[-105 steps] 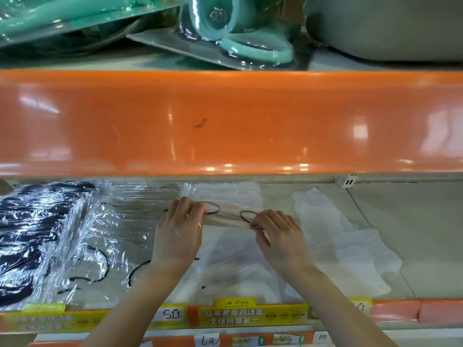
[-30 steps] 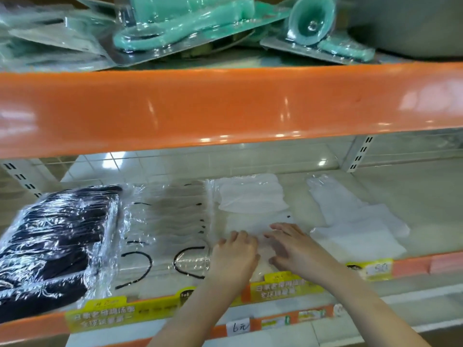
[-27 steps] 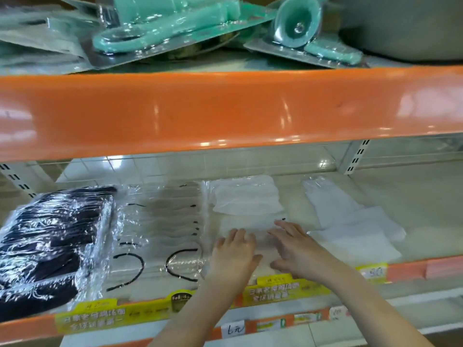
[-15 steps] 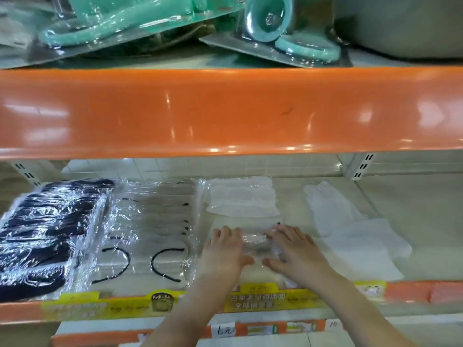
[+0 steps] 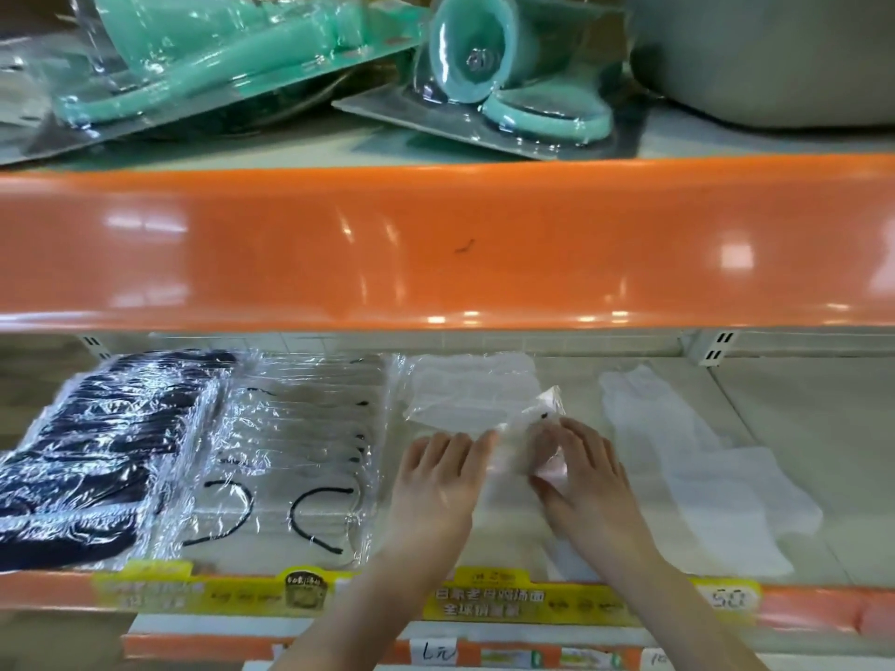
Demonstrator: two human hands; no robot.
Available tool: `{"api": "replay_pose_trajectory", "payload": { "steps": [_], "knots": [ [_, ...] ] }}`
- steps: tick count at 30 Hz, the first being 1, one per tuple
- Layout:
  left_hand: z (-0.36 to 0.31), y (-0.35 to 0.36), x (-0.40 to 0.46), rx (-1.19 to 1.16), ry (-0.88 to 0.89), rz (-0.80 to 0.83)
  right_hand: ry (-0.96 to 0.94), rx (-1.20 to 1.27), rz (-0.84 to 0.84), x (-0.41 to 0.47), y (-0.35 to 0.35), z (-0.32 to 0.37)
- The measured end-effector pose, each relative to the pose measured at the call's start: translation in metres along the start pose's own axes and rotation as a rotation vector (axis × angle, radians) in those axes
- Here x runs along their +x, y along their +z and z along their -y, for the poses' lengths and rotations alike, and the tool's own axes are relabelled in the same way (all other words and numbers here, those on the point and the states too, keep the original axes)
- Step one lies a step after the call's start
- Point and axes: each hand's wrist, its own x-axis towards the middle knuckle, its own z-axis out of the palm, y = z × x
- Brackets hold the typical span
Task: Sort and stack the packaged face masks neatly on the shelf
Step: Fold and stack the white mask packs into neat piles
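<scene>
On the lower shelf (image 5: 799, 428), my right hand (image 5: 583, 477) grips a clear-wrapped pale face mask packet (image 5: 525, 443), thumb at its near edge. The packet's far corner tilts up off the stack beneath. My left hand (image 5: 436, 486) lies with straight fingers touching the packet's left edge. Behind them sits a white mask pack (image 5: 465, 394). To the left lies a stack of clear packs with black ear loops (image 5: 300, 452), and further left a stack of black mask packs (image 5: 97, 457). A loose pile of white masks (image 5: 702, 481) lies to the right.
The orange front of the upper shelf (image 5: 436, 244) hangs low over the work space. Teal items in blister packs (image 5: 508, 65) and a grey tub (image 5: 775, 55) sit on it. Yellow price labels (image 5: 489, 598) run along the lower shelf's front edge.
The packet lay flat under both hands half a second ago; now its far corner is raised and my right hand has closed on it. Both hands sit slightly further back on the shelf.
</scene>
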Motion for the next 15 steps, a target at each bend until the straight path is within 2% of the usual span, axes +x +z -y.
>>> {"api": "replay_pose_trajectory", "payload": {
  "steps": [4, 7, 10, 13, 15],
  "knots": [
    [-0.006, -0.012, 0.007, 0.066, 0.058, -0.020, 0.014, -0.067, -0.061, 0.013, -0.017, 0.003],
    [-0.005, -0.013, 0.009, 0.126, 0.126, 0.015, -0.149, -0.168, -0.164, 0.019, -0.026, 0.008],
    [-0.004, -0.013, 0.011, 0.166, 0.242, 0.029, -0.306, -0.259, -0.117, 0.019, -0.023, 0.004],
    [-0.002, -0.014, 0.011, 0.165, 0.311, 0.009, -0.354, -0.263, -0.092, 0.020, -0.012, -0.006],
    [0.002, -0.013, 0.008, 0.160, 0.305, -0.018, -0.383, -0.242, -0.170, 0.019, -0.012, -0.007]
  ]
}}
